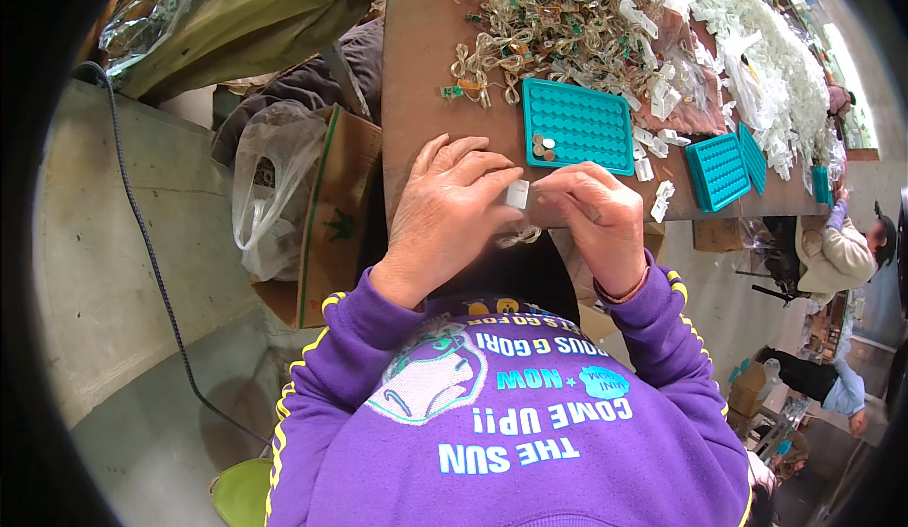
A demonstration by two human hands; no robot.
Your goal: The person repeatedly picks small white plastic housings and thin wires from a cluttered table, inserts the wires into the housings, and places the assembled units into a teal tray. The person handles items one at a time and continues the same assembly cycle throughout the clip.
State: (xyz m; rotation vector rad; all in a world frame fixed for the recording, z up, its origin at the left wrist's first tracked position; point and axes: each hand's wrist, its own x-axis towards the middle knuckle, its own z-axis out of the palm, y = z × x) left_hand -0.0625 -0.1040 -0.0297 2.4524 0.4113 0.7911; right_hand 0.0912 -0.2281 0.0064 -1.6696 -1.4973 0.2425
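Between thumb and fingers of my left hand [452, 207] is a small white plastic case [517, 194], held at the table's near edge. My right hand [601, 219] is closed in a pinch just right of the case; whatever its fingertips grip is too small to make out. A loop of clear wire [520, 237] hangs below the case, between the hands. Just beyond my right hand lies a teal tray [591, 115] with rows of pockets. Several round coin-like discs [543, 148] rest in its near left corner.
A large heap of bundled clear wires with small green boards [558, 26] covers the far table. White plastic pieces [766, 73] pile up at the right, beside stacked teal trays [717, 172]. Left stands a cardboard box [326, 215] with a plastic bag [274, 191]. Two people work far right.
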